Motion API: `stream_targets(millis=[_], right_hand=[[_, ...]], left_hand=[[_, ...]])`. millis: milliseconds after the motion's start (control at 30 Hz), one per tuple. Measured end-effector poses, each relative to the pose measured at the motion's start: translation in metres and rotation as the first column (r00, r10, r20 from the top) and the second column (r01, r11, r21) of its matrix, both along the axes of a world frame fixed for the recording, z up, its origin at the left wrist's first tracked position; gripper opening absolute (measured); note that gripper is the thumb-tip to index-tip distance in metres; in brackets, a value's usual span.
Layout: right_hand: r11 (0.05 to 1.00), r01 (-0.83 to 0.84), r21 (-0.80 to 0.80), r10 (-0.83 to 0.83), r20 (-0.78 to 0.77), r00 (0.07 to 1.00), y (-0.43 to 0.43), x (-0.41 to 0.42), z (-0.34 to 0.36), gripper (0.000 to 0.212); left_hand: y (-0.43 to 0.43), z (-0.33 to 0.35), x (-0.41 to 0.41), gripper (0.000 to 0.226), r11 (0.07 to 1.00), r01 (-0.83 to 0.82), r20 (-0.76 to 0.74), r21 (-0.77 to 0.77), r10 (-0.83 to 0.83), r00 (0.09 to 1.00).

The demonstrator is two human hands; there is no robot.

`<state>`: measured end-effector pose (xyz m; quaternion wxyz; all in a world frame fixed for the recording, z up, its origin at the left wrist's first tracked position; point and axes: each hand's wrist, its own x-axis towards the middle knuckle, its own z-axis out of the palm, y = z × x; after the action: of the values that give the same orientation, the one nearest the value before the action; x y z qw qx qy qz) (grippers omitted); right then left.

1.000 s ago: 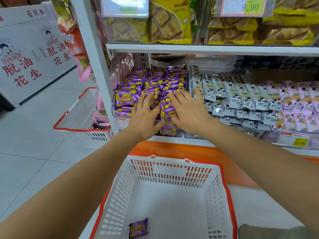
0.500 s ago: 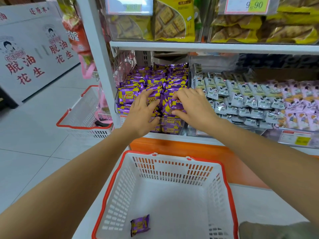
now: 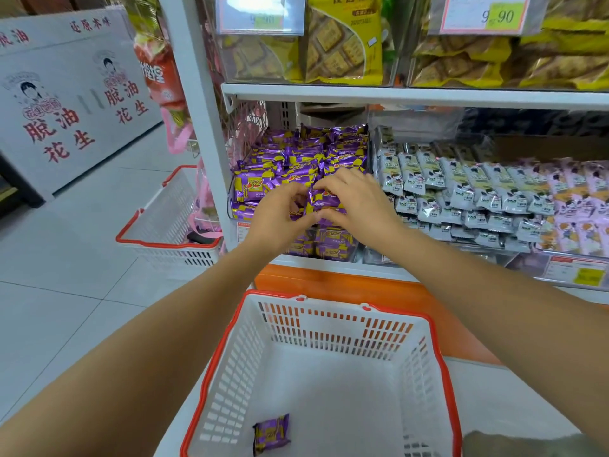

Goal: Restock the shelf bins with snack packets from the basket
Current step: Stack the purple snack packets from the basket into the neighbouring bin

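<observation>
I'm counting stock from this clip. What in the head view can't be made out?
Head view:
- Front purple packets: covered by the left hand and right hand; whether the left grips one is unclear.
- Upper-left price label: washed out by glare.
- Second basket: contents hidden by its wall and the shelf post.
- Grey-green object: cut off by the bottom edge.

basket [image 3: 237, 374]: white, red rim | one purple packet [image 3: 272, 432] inside | bin [image 3: 333, 247]: heaped purple packets [image 3: 296, 153]

Bright, even indoor light, wide-angle view

Glare whitens the left price tag [image 3: 262, 13]; shelf post [image 3: 194, 103] bows with edge distortion; upper bins look soft, shadows faint.
</observation>
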<state>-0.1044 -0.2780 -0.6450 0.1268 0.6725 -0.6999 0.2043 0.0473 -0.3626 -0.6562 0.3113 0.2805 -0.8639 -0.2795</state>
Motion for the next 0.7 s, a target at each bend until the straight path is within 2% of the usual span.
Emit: stream_targets(millis=[67,200,333,467,600,700], right_hand=[[1.0,-0.013,-0.002,0.013,0.038,0.999,-0.002,-0.001,-0.002,0.042],[0.999,-0.036,0.023,0.035,0.06,0.998,-0.002,-0.005,-0.001,0.046],[0.999,-0.022,0.039,0.021,0.044,0.999,-0.001,-0.004,0.002,0.056],[0.993,0.019,0.119,-0.014,-0.043,0.999,0.002,-0.007,0.001,0.061],[0.996,0.051,0.068,-0.047,-0.05,0.998,-0.002,-0.006,-0.005,0.048],[0.994,0.105,0.007,-0.104,-0.031,0.994,-0.005,-0.007,-0.008,0.036]], left_hand=[[-0.004,0.0,-0.003,0.042,0.997,-0.004,-0.013,0.083,0.005,1.0],[-0.01,-0.003,-0.003,0.024,0.989,0.012,-0.022,0.15,-0.009,1.0],[-0.014,0.0,0.007,0.017,0.992,0.01,0.018,0.129,-0.012,1.0],[-0.03,-0.002,0.032,0.017,0.988,-0.123,0.072,0.088,0.117,0.991],[-0.036,-0.003,0.041,0.018,0.971,-0.203,0.06,0.126,0.197,0.979],[-0.03,0.001,0.027,0.017,0.974,-0.224,0.093,0.042,0.22,0.971]])
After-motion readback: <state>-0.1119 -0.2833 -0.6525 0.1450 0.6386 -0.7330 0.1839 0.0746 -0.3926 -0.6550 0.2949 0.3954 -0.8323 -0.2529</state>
